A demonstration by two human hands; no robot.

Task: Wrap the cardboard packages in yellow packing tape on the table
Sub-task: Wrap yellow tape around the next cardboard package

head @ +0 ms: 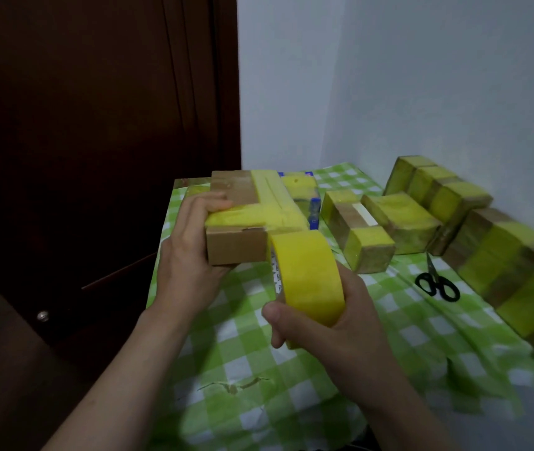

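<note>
The cardboard box (236, 245) being wrapped sits at the near left part of the table, with two bands of yellow tape crossing on its top and its front face mostly bare. The left hand (187, 262) grips the box's left end, fingers curled over the top edge and thumb low at the front. Whether the box rests on the cloth or is lifted cannot be told.

Just in front of the box, the right hand (334, 327) holds the yellow tape roll (308, 271), fingers wrapped around its rim; the tape runs from the roll onto the box's front edge.

A green and white checked tablecloth (291, 369) covers the table. To the right lie several taped packages (402, 219), the largest (519, 281) at the far right edge, with black scissors (436, 283) between them on the cloth. A dark wooden door (96, 125) stands to the left and a pale wall (421, 76) behind.
</note>
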